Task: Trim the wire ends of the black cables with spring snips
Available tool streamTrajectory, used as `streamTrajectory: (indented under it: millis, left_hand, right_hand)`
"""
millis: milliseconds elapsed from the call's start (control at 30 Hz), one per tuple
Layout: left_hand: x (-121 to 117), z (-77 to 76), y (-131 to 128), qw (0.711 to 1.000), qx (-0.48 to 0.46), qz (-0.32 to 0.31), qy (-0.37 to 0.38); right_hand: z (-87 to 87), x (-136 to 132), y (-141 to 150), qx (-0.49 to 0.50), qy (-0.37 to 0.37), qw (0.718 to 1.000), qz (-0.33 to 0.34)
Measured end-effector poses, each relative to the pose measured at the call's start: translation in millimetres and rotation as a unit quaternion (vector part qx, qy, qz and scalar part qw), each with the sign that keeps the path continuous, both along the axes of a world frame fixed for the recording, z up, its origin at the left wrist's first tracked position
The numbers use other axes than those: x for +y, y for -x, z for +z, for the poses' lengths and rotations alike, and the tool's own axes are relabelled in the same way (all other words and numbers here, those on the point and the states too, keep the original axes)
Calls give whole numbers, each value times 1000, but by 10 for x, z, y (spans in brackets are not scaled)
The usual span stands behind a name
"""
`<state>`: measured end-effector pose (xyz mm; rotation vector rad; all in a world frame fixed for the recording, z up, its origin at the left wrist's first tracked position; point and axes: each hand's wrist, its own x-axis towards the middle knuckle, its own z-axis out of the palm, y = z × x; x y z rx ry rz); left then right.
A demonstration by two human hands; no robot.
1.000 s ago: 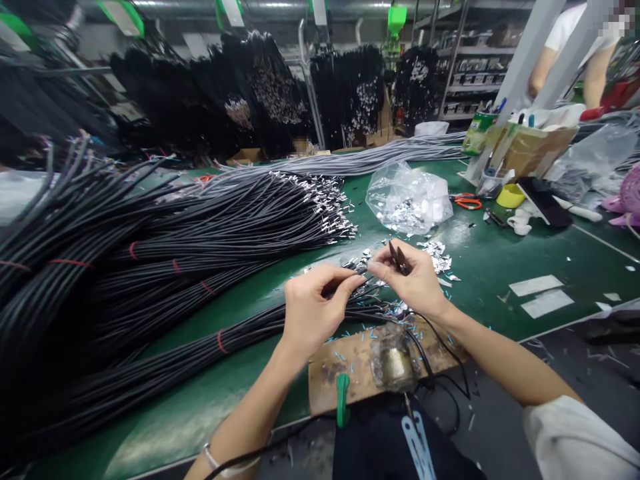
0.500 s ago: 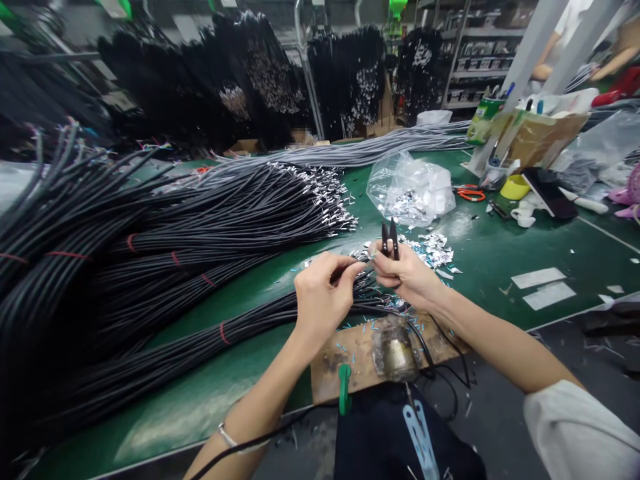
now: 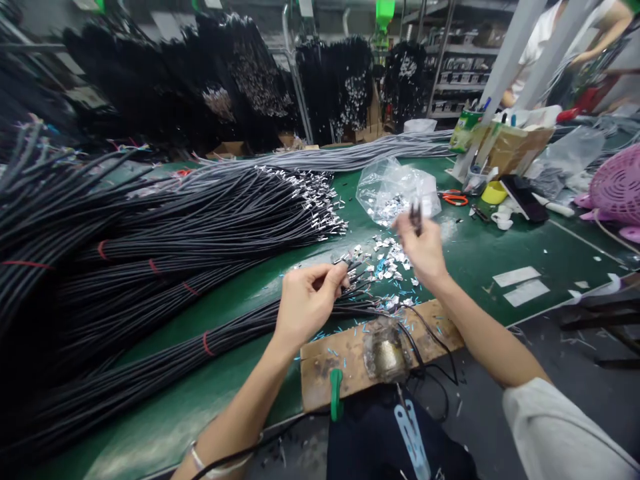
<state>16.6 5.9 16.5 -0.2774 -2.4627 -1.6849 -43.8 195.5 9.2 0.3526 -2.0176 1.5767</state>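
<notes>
My left hand (image 3: 310,300) pinches the end of a black cable (image 3: 345,267) over the near bundle (image 3: 240,327). Black thread snips (image 3: 416,217) stick up from my right hand (image 3: 423,250), which is closed around them and slightly blurred. That hand is raised over the scraps, apart from the left. Silvery foil scraps and small blue wire bits (image 3: 395,260) lie scattered beneath it. A larger stack of black cables (image 3: 225,207) with white-tipped ends rests beyond my left hand.
Close to me is a wooden board (image 3: 320,373) carrying a metal pot (image 3: 387,353) and a green clamp (image 3: 337,393). Farther back are a clear plastic bag (image 3: 395,187) and orange-handled scissors (image 3: 454,197). A pink basket (image 3: 617,187) stands at right; another person's arm (image 3: 607,37) shows behind.
My right hand with the snips has moved up and right, away from the left hand. My left hand still pinches the cable. The camera view has shifted slightly.
</notes>
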Motion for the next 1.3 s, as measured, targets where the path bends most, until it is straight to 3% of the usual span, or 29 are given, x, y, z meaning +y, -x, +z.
streamTrajectory:
  millis: [167, 433, 867, 1300]
  left_hand:
    - [2, 10, 3, 999, 34, 26, -2]
    - [35, 20, -26, 995, 83, 38, 50]
    - [52, 21, -35, 985, 129, 49, 103]
    - [33, 14, -35, 989, 111, 46, 81]
  right_hand:
    - [59, -176, -280, 50, -91, 990, 100]
    - [86, -151, -359, 121, -97, 985, 76]
    - [65, -157, -352, 94, -123, 982, 107]
    - [71, -166, -354, 30, -87, 988, 122]
